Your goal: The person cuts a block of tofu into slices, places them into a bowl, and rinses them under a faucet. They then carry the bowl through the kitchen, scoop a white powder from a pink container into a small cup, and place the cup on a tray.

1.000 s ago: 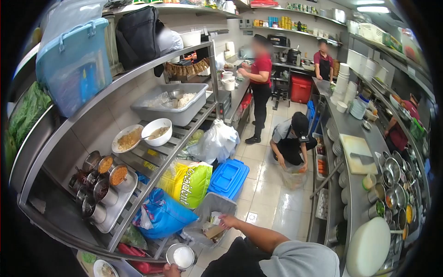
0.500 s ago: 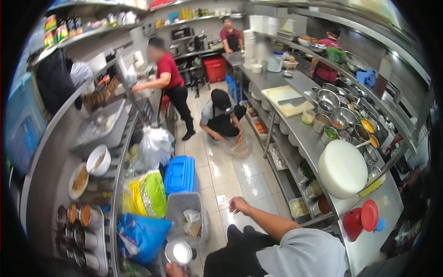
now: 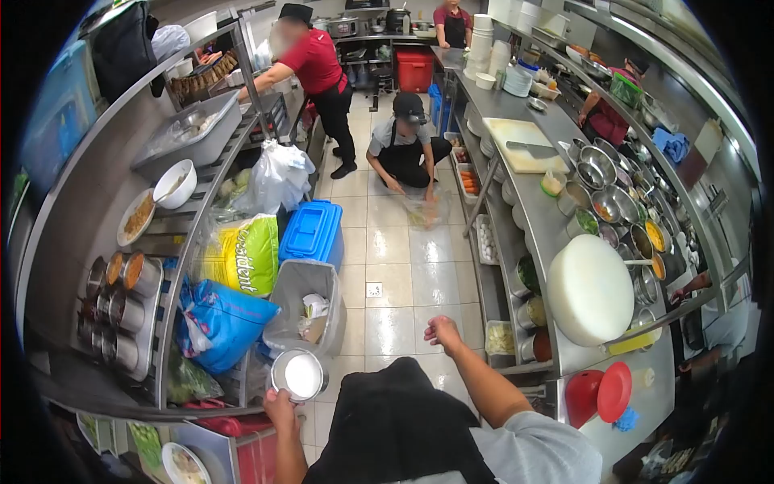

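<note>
My left hand (image 3: 280,407) grips the side of a round metal pot (image 3: 278,373) with white contents (image 3: 304,376), whose kind I cannot make out. The pot is held upright at the near edge of a grey waste bin (image 3: 334,302), which has paper and cardboard scraps inside. My right hand (image 3: 442,332) hangs in the air over the tiled floor, its fingers curled inward with nothing visible in them. It is well apart from the steel counter to its right.
One person (image 3: 407,149) crouches in the aisle with a clear plastic bag (image 3: 426,211); another (image 3: 322,73) stands at the left shelves. A blue lidded box (image 3: 312,230) and blue sack (image 3: 230,323) line the left. The right counter (image 3: 520,189) holds a thick white round block (image 3: 588,290) and several metal bowls.
I have moved forward along the aisle or tilted my view. The pot has come up more fully into view in my left hand. The crouching person's head has lifted.
</note>
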{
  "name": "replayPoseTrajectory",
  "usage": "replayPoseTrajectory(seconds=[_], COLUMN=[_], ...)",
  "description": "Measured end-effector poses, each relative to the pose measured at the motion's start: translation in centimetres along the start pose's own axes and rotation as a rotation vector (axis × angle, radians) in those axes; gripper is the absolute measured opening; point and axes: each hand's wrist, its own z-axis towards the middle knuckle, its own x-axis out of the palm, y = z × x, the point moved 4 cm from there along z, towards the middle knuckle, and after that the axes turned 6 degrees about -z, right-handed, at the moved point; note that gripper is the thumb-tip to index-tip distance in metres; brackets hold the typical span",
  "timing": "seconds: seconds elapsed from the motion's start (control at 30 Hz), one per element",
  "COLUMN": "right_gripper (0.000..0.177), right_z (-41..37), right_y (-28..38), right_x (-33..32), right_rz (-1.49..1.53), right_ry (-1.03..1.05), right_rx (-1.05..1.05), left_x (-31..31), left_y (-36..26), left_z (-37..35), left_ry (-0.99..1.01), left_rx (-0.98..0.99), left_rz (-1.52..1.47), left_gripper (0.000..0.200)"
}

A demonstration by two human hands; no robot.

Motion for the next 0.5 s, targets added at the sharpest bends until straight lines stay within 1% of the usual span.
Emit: replayPoseTrajectory(seconds=[0.03, 0.07, 0.13, 0.17, 0.2, 0.23, 0.27, 0.33, 0.37, 0.4, 0.43, 0.47, 0.5], right_gripper=[0.023, 0.027, 0.031, 0.034, 0.035, 0.036, 0.039, 0.048, 0.051, 0.051, 0.052, 0.054, 0.054], right_z=[-0.4, -1.3, -3.0, -2.7, -3.2, -4.3, -5.0, -8.1, -9.4, -10.7, -12.0, -13.0, -13.8], right_y=[-0.7, -1.1, -2.7, -4.4, -4.7, -4.8, -4.7, -2.9, -1.9, -0.8, 0.1, 0.6, 0.5], right_x=[-0.6, -1.1, -1.9, -2.2, -2.5, -2.6, -2.7, -2.8, -2.8, -3.0, -3.1, -3.4, -3.9], right_rz=[-0.013, -0.041, -0.075, -0.101, -0.153, -0.139, -0.126, -0.117, -0.124, -0.121, -0.131, -0.138, -0.130], right_ry=[0.008, 0.057, 0.097, 0.105, 0.162, 0.131, 0.147, 0.154, 0.168, 0.163, 0.182, 0.201, 0.190], right_rx=[0.015, 0.068, 0.064, 0.064, 0.040, 0.029, 0.015, -0.038, -0.065, -0.077, -0.120, -0.163, -0.173], left_x=[0.4, -0.5, -4.5, -4.0, -5.1, -7.1, -6.7, -7.5, -10.4, -14.6, -16.6, -9.1, -9.9], left_y=[0.0, 1.2, 4.5, 2.9, 4.0, 6.5, 6.1, 5.7, 8.3, 12.3, 14.4, 6.1, 6.7], left_z=[-1.5, -2.4, -4.2, -7.2, -8.4, -8.8, -11.2, -16.6, -16.2, -14.2, -13.3, -20.9, -20.9], left_ry=[-0.037, -0.023, -0.090, -0.121, -0.134, -0.128, -0.185, -0.216, -0.210, -0.158, -0.105, -0.195, -0.181], left_rx=[-0.013, 0.005, 0.051, 0.092, 0.057, 0.128, 0.174, 0.076, 0.083, 0.034, -0.017, 0.088, 0.096], left_rz=[-0.029, -0.037, 0.024, 0.202, 0.220, 0.130, 0.116, -0.043, -0.050, -0.009, 0.035, 0.057, 0.055], left_gripper=[0.015, 0.015, 0.012, 0.014, 0.017, 0.023, 0.012, 0.021, 0.021, 0.019, 0.017, 0.007, 0.007])
